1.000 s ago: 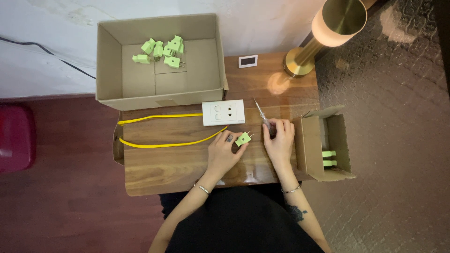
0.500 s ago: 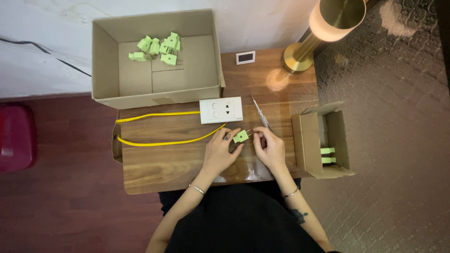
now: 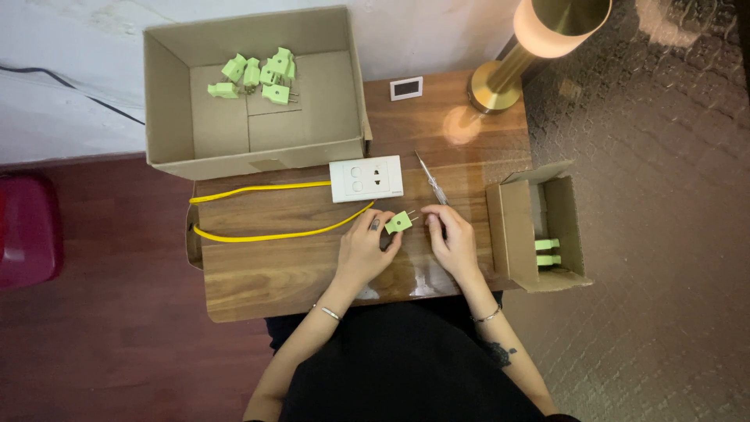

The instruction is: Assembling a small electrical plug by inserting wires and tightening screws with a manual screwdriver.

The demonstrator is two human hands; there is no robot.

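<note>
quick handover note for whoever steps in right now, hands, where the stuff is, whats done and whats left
Left hand: fingertips pinch a small light green plug, its prongs pointing right, just above the wooden table.
Right hand: beside the plug's prongs, fingertips at the handle of a thin screwdriver lying on the table; grip unclear.
White socket strip with yellow cable lies ahead of the hands.
Done: two green plugs sit in the small cardboard box on the right.
Left: about six green plugs lie in the large cardboard box at the back.
</note>
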